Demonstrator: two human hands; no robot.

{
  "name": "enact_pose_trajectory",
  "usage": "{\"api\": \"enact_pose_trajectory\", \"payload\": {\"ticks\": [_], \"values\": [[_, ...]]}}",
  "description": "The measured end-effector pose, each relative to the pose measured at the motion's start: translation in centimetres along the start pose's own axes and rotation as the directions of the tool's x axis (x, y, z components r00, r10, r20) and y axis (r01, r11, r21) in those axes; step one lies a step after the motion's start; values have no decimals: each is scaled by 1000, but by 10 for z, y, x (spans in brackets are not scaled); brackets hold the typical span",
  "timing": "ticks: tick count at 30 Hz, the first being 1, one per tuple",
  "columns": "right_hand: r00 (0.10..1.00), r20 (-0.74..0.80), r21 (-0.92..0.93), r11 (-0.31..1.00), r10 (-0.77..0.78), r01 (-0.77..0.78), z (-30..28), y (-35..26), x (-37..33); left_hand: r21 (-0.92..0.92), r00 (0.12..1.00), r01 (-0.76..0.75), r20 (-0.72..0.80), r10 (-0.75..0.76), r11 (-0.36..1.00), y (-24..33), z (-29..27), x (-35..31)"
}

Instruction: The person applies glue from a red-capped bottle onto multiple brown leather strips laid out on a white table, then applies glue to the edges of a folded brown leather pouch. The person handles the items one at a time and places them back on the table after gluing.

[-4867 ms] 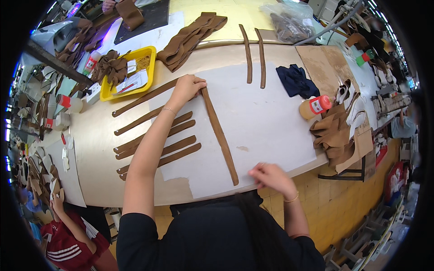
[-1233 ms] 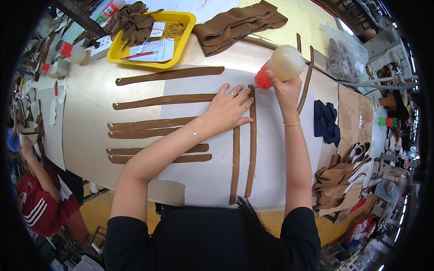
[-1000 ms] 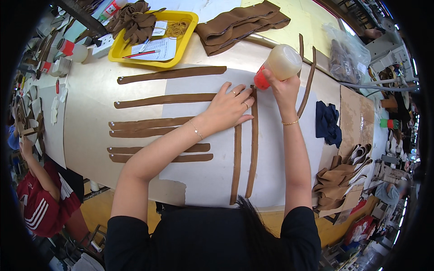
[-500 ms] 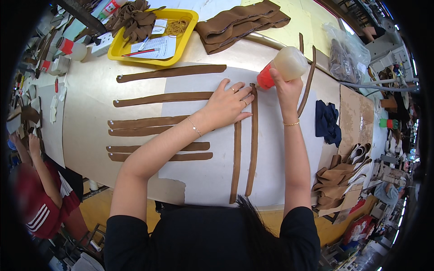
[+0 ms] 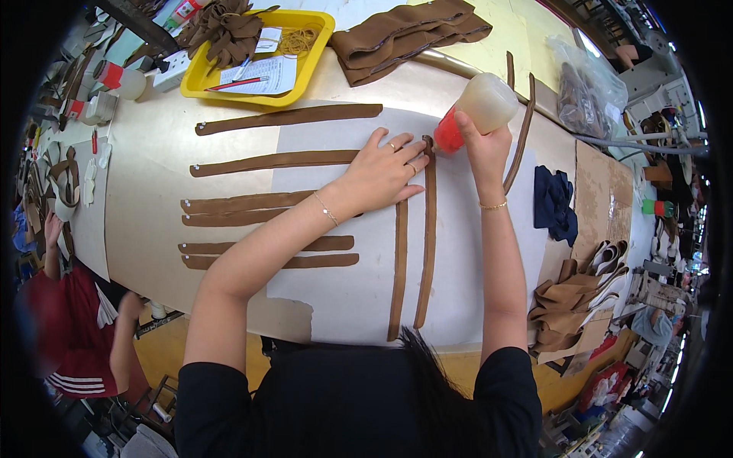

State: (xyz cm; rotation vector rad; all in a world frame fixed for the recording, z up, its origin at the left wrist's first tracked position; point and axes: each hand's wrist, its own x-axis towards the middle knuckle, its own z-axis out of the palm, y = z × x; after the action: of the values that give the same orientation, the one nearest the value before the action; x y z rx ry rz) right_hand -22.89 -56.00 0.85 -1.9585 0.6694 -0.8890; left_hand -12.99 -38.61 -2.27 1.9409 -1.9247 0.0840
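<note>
My right hand is wrapped round a translucent plastic squeeze bottle with a red neck. The bottle is tilted, its neck pointing down and left beside the far end of a long brown strip. My left hand lies palm down with fingers spread, fingertips at that strip's far end. It covers the top of a second upright brown strip. Several brown strips lie crosswise to the left, among them the farthest strip; my left forearm hides parts of some.
A yellow tray with paper and brown scraps stands at the back left. Folded brown pieces lie behind. To the right are thin strips, dark blue cloth and brown pieces. A co-worker is at far left.
My hands hold nearly the same places; the bottle has shifted very slightly away from me. The co-worker's arms have moved apart, one now lower near the table edge.
</note>
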Motion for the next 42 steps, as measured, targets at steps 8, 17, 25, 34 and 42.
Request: {"api": "enact_pose_trajectory", "payload": {"ticks": [8, 17, 25, 34, 42], "values": [[1000, -19, -40, 999, -12, 11, 4, 10, 2, 1, 1000, -10, 30, 10, 1000, -1, -2, 0], [999, 39, -47, 999, 19, -18, -6, 1, -19, 14, 998, -4, 65, 3, 1000, -1, -3, 0], [997, 77, -40, 999, 20, -17, -15, -3, -41, 11, 997, 9, 75, -10, 1000, 1, -5, 1], [990, 131, 10, 999, 48, -50, -27, -13, -67, 19, 999, 20, 41, -21, 1000, 4, -2, 0], [989, 136, 3, 998, 55, -56, -38, -15, -94, 31, 999, 35, 12, -35, 999, 9, 0, -2]]}}
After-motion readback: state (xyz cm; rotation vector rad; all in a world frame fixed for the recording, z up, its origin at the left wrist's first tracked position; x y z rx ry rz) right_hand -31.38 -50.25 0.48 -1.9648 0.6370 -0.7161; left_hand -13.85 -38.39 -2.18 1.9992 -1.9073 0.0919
